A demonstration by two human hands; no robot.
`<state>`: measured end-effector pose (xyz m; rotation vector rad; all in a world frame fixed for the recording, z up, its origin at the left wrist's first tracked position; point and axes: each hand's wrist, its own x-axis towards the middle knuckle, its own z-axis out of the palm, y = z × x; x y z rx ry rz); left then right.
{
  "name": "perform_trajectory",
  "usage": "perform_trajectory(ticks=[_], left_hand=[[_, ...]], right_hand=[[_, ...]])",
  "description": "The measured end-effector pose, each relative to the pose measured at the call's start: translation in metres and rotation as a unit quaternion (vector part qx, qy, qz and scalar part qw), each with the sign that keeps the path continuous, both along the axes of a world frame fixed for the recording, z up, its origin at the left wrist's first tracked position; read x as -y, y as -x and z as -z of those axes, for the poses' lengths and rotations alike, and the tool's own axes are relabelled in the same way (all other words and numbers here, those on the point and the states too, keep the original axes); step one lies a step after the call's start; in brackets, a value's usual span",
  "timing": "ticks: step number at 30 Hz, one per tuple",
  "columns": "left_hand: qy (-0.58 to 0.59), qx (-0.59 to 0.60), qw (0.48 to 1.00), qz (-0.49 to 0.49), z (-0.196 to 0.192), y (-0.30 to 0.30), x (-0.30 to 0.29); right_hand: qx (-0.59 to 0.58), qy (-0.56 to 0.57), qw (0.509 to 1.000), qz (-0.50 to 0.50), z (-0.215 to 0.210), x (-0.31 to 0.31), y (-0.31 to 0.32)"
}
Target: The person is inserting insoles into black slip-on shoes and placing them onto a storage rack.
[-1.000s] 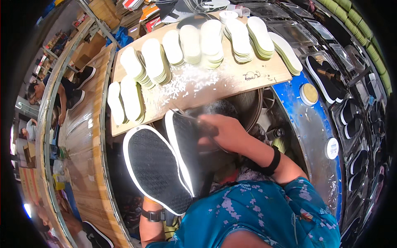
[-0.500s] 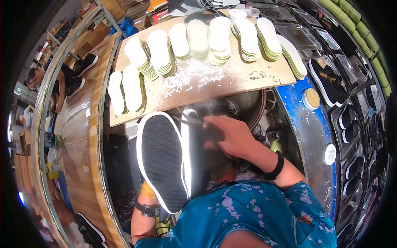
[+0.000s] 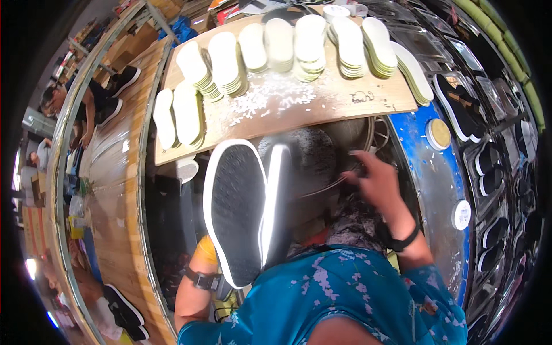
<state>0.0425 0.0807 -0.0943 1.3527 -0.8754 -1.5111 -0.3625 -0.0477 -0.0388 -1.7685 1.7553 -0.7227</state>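
A pair of black shoes with white sole edges [image 3: 236, 213] is held upright in front of me, one textured black outsole facing me and the second shoe [image 3: 279, 213] beside it. My left hand [image 3: 206, 251], in something yellow, grips the pair from behind. Its fingers are hidden by the soles. To the right, my right hand [image 3: 376, 181] is apart from the shoes, over a round metal basin [image 3: 351, 181]. Its fingers are spread and slightly blurred, with nothing visible between them.
Beyond the shoes, a wooden board [image 3: 247, 135] bears several stacks of pale insoles [image 3: 227, 63] and scattered white bits. Shoes on racks [image 3: 489, 172] line the right, beside a blue-edged metal surface with round lids [image 3: 438, 134]. A wooden bench [image 3: 115, 184] runs along the left; a person sits beyond.
My right hand has drawn away from the shoes to the right and opened. The scissors-like metal tool it held is no longer visible. The shoes have shifted slightly right and up.
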Motion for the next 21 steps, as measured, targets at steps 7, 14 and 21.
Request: perform_trajectory(ticks=[7, 14, 21], left_hand=[[-0.047, -0.097, 0.99, -0.092, -0.008, 0.027, 0.006], [-0.122, -0.216, 0.966, -0.069, 0.002, 0.056, 0.053], [-0.046, -0.102, 0.991, 0.077, 0.011, 0.105, 0.072]], right_hand=[[-0.243, -0.066, 0.913, 0.321, 0.076, -0.081, 0.192], [-0.341, -0.223, 0.857, 0.315, 0.079, -0.118, 0.253], [-0.25, -0.049, 0.925, 0.282, 0.051, -0.038, 0.246]])
